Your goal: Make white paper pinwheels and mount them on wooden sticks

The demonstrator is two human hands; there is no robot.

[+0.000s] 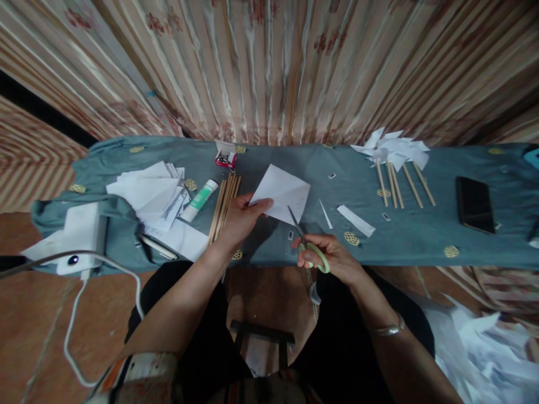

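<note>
Right hand (332,258), fingers curled through green-handled scissors (309,247), aims the blades at the white paper square (284,193) pinched by the left hand (242,216) above the cloth-covered table (421,235). Unsupported, the sheet could buckle and cut crookedly.

I saw a stack of white paper sheets (145,193) beside a white-and-green glue stick (200,200); a bundle of wooden sticks (224,205) lay alongside; a flat black phone (475,205) rested far right, near white paper pinwheels (396,148).
</note>
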